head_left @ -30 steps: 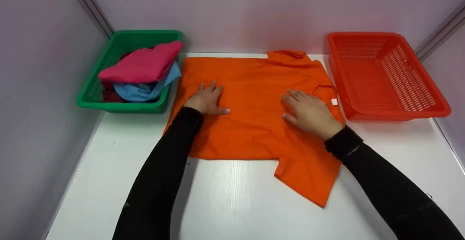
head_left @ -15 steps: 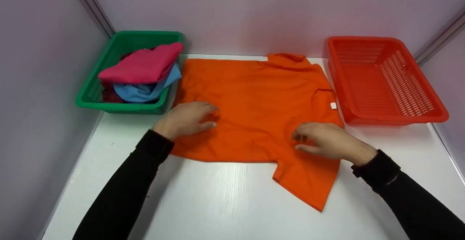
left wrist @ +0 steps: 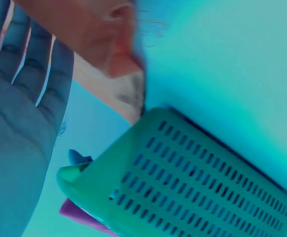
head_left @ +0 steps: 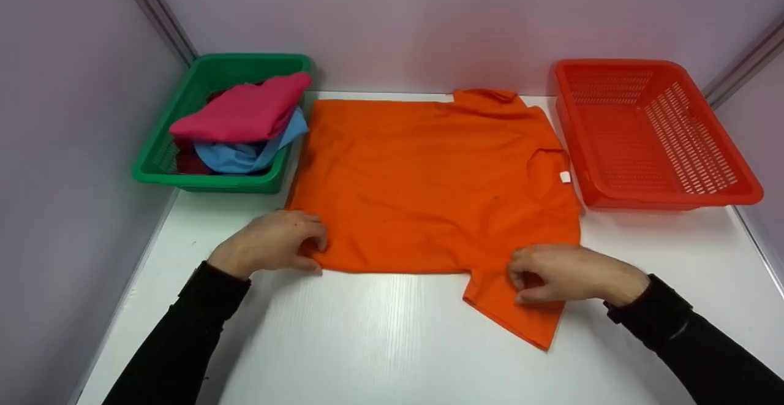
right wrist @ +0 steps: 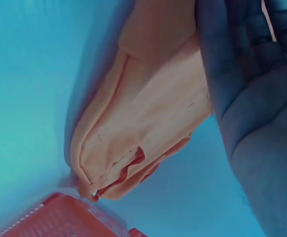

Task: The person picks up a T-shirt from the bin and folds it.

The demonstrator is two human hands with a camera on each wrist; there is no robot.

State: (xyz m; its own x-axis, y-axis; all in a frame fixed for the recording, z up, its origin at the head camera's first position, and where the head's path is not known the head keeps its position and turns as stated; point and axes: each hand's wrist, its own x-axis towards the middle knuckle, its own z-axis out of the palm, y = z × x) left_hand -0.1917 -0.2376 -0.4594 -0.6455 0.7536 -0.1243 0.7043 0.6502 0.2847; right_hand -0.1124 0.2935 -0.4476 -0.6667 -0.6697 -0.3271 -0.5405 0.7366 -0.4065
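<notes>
An orange short-sleeved T-shirt point(head_left: 404, 172) lies spread sideways on the white table, its collar with a small white tag point(head_left: 565, 177) toward the right. My left hand point(head_left: 269, 242) is at the near left corner of the hem, fingers bent down over the cloth and thumb apart by the edge. Over the near sleeve is my right hand point(head_left: 569, 273), its fingers bent downward with a gap to the thumb. In the left wrist view the palm point(left wrist: 15, 118) faces the camera with fingers extended. The right wrist view likewise shows a palm point(right wrist: 267, 113) beside the orange cloth point(right wrist: 148, 98).
At the back left stands a green basket point(head_left: 239, 180) piled with a pink garment point(head_left: 245, 111), a light blue one point(head_left: 236, 157) and dark red cloth point(head_left: 191, 161). A red basket point(head_left: 661, 200) stands at the back right, close beside the shirt's collar. Pale walls point(head_left: 392, 25) border the table.
Both hands have lifted off the middle of the shirt and drawn back toward the near edge, the left to the hem corner, the right over the sleeve. The shirt stays in place.
</notes>
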